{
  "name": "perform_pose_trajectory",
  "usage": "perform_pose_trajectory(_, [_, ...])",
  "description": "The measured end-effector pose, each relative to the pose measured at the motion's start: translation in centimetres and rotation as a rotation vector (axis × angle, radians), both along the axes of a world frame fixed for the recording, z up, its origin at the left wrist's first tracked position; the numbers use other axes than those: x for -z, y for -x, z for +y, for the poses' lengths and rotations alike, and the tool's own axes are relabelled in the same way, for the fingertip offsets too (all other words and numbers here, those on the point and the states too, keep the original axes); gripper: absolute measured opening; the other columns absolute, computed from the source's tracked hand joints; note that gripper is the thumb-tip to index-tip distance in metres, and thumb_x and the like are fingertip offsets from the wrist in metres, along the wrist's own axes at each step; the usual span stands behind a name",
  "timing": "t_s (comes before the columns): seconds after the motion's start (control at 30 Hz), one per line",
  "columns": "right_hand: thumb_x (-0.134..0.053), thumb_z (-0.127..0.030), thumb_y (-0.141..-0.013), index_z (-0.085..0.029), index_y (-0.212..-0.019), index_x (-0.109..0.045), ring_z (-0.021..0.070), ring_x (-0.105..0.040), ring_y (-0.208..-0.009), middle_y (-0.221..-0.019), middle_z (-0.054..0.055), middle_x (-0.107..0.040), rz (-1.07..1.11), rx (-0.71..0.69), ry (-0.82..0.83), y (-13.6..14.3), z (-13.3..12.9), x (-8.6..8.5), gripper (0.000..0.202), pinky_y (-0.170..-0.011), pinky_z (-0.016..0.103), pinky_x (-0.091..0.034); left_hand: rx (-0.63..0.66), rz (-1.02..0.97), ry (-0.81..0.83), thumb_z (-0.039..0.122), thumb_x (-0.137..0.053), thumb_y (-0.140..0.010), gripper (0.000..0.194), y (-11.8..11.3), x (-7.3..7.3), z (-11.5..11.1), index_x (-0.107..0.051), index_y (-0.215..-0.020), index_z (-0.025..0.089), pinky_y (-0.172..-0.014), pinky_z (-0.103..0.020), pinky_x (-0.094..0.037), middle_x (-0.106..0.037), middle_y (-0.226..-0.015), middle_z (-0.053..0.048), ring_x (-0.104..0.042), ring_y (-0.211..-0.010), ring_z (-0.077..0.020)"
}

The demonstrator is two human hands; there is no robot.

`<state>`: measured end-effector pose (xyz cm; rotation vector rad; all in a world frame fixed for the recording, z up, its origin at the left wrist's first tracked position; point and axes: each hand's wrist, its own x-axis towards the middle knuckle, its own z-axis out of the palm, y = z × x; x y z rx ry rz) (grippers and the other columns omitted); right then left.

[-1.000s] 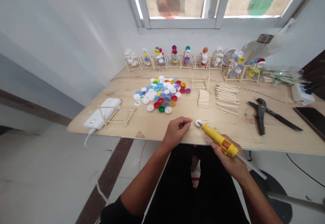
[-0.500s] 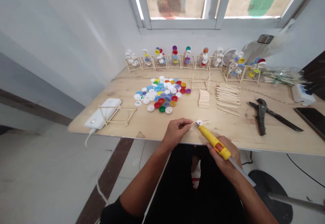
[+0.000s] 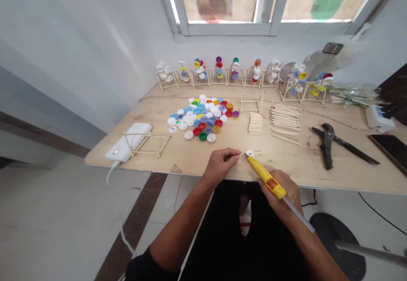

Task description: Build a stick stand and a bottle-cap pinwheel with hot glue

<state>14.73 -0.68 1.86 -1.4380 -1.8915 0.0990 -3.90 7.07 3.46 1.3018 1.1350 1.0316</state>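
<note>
Pale wooden tabletop runs below a window. Clocked from the white bottle cap, a white corded box lies at nine and a heap of coloured bottle caps at ten. At eight, my left hand pinches a thin wooden stick that reaches the cap. It lies near the front edge, by the nozzle of the yellow glue gun, which my right hand grips at five; whether nozzle and cap touch, I can't tell. At three sits a black pliers-like tool.
</note>
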Motion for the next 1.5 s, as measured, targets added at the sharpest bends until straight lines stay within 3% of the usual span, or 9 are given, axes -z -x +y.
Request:
perform_pose_trajectory(0.8, [-0.056,-0.028,-0.082,-0.020,-0.073,-0.051,0.0147,-0.050,-0.059,-0.064,0.000,-0.053,0.016,0.058,-0.055,0.0,0.1,0.1,0.014,-0.057,0.027,-0.037,0.004,0.011,0.004,0.026,-0.064,-0.069,0.019,0.1,0.2,0.1,-0.072,-0.080,0.014,-0.069,-0.025,-0.046,-0.071,-0.081,-0.005,-0.062,-0.075,-0.0172])
perform_pose_trajectory(0.97, [-0.056,-0.031,-0.082,-0.020,-0.070,-0.050,0.0144,-0.050,-0.058,-0.063,0.000,-0.054,0.018,0.035,-0.001,0.2,0.0,-0.2,0.017,-0.059,0.027,-0.037,0.005,0.030,-0.026,0.025,-0.063,-0.069,0.019,0.1,0.4,0.2,-0.072,-0.080,0.013,-0.069,-0.025,-0.046,-0.071,-0.081,-0.006,-0.062,-0.076,-0.0177])
perform_pose_trajectory(1.17, [-0.054,-0.034,-0.082,-0.020,-0.069,-0.051,0.0136,-0.051,-0.057,-0.062,0.000,-0.053,0.029,0.117,0.014,-0.1,0.2,-0.5,0.019,-0.055,0.025,-0.037,0.012,0.048,-0.044,0.027,-0.063,-0.070,0.020,0.2,0.5,0.1,-0.072,-0.082,0.014,-0.068,-0.026,-0.047,-0.071,-0.080,-0.004,-0.062,-0.075,-0.0175])
perform_pose_trajectory(1.37, [-0.057,-0.047,-0.077,-0.021,-0.067,-0.054,0.0133,-0.052,-0.051,-0.055,-0.001,-0.054,0.379,0.245,0.217,-0.8,0.5,-1.4,0.028,-0.050,0.024,-0.042,0.033,0.066,-0.087,0.025,-0.060,-0.073,0.019,0.3,0.2,0.2,-0.071,-0.085,0.015,-0.070,-0.025,-0.046,-0.070,-0.083,-0.004,-0.062,-0.076,-0.0162])
perform_pose_trajectory(1.5, [-0.064,-0.049,-0.070,-0.016,-0.079,-0.063,0.0191,-0.063,-0.066,-0.071,0.006,-0.067,0.635,0.368,0.274,-1.4,0.9,-2.0,0.035,-0.059,0.027,-0.051,0.074,0.161,-0.196,0.025,-0.058,-0.076,0.019,0.5,0.3,0.6,-0.069,-0.087,0.015,-0.068,-0.025,-0.046,-0.068,-0.080,-0.003,-0.060,-0.074,-0.0147])
